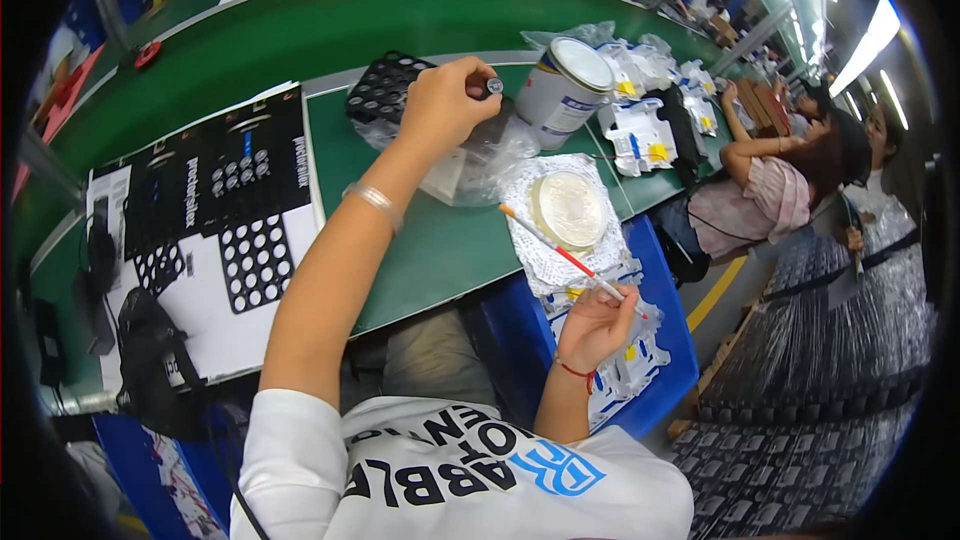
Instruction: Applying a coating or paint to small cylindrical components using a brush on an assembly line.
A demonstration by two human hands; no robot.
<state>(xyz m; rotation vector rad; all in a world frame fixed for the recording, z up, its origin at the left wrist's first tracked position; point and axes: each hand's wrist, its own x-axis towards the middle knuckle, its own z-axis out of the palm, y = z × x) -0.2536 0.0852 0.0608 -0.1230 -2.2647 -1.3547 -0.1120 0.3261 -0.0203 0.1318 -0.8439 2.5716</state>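
Above the far part of the green bench, my left hand [448, 105] pinches a small dark cylindrical part [494, 86] with a pale round end. A black tray with round holes [383, 90] lies just beyond that wrist, beside clear plastic bags [480, 162]. My right hand [597, 325], lower and to the right, holds a thin brush-like stick [572, 258] with red, white and orange sections. Its orange end points up and left, beside a round dish of creamy, whitish material [568, 210] on crumpled foil [522, 240]. Whether that end has bristles is too small to tell.
A grey-white can [566, 90] stands behind the dish. White moulded parts with yellow pieces [640, 135] lie right of it. A blue bin [676, 340] holds more near my right arm. Black hole trays [256, 262] lie on the left. People sit at the right [755, 195].
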